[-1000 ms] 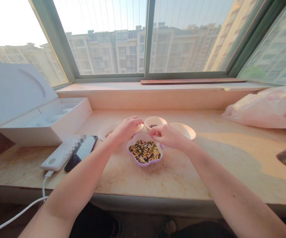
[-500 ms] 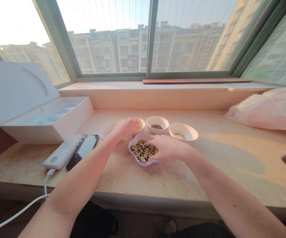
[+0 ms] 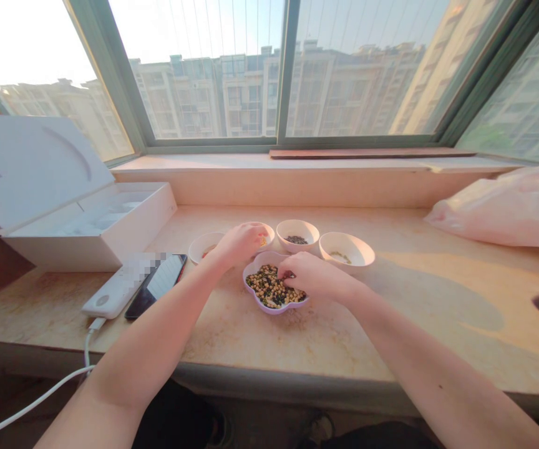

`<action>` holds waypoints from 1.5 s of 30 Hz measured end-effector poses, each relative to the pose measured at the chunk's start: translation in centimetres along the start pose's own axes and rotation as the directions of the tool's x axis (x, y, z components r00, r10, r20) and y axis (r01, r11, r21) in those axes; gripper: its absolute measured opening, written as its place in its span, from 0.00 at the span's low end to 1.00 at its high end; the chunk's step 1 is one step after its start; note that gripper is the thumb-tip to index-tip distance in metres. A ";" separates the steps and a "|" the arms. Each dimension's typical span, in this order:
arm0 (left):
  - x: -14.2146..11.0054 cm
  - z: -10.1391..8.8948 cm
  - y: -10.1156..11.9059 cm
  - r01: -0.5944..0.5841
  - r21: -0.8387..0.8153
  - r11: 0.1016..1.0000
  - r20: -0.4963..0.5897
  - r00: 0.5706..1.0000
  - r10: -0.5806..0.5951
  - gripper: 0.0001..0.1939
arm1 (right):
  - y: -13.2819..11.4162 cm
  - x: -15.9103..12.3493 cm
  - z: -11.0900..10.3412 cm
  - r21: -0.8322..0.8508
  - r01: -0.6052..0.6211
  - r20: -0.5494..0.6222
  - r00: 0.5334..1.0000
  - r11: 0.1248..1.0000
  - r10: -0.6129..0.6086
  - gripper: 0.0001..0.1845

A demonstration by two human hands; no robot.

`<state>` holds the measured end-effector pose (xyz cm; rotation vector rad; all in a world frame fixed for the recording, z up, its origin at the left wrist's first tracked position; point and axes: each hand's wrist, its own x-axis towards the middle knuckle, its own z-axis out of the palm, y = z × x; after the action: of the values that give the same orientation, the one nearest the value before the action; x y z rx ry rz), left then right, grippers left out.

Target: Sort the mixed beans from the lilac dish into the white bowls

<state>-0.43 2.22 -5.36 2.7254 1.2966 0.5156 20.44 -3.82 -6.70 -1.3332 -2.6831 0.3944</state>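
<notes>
A purple flower-shaped bowl holds a mix of tan, dark and green beans. My right hand is at its right side, thumb and fingers pinched together just over the beans; whatever is between them is too small to name. My left hand reaches over a white bowl with yellowish beans, its fingers bent together at the rim. The fingertips are partly hidden, so I cannot make out what they hold. My left hand and forearm partly cover another white bowl with something reddish inside.
Behind the purple bowl stand a white bowl of dark beans and one with a few greenish beans. At left are an open white box, a power bank with a cable and a phone. A plastic bag lies at right.
My right hand's spread fingers have drawn together into a pinch and lifted slightly, uncovering more beans. My left hand has shifted a little to the right over the yellowish beans' bowl.
</notes>
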 end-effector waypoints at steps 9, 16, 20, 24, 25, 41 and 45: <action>-0.1 0.0 0.4 -0.021 0.010 1.000 -0.012 1.000 0.021 0.09 | 0.6 0.5 0.1 0.096 0.069 -0.080 0.995 0.993 -0.062 0.19; 0.0 0.1 0.2 -0.051 0.018 0.999 0.004 0.999 0.051 0.07 | 0.2 0.2 0.1 0.154 0.075 -0.077 0.995 0.985 -0.064 0.16; 0.1 0.2 0.0 -0.063 0.019 0.998 0.002 0.998 0.063 0.08 | -0.1 0.1 -0.1 0.133 0.073 -0.074 0.995 0.988 -0.064 0.13; 0.1 0.3 -0.1 -0.073 0.020 0.997 -0.001 0.997 0.073 0.08 | 0.1 0.3 -0.1 0.102 0.076 -0.062 0.996 0.992 -0.070 0.11; 0.2 0.4 -0.2 -0.072 0.020 0.997 -0.001 0.997 0.072 0.07 | 0.2 0.3 -0.1 0.101 0.081 -0.063 0.995 0.992 -0.075 0.11; 0.0 -0.1 1.2 -0.076 -0.013 0.997 -0.049 0.996 0.076 0.15 | 1.3 0.6 -1.0 0.256 -0.054 -0.456 0.874 0.965 0.170 0.14; -0.7 -0.5 3.0 -0.191 -0.031 0.981 0.111 0.975 0.193 0.15 | 2.9 0.8 -1.3 0.189 -0.234 -0.505 0.810 0.954 0.298 0.14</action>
<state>1.19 -0.28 -4.43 2.8325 1.0031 0.3791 22.46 -1.31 -6.26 -1.5193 -1.9981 0.1672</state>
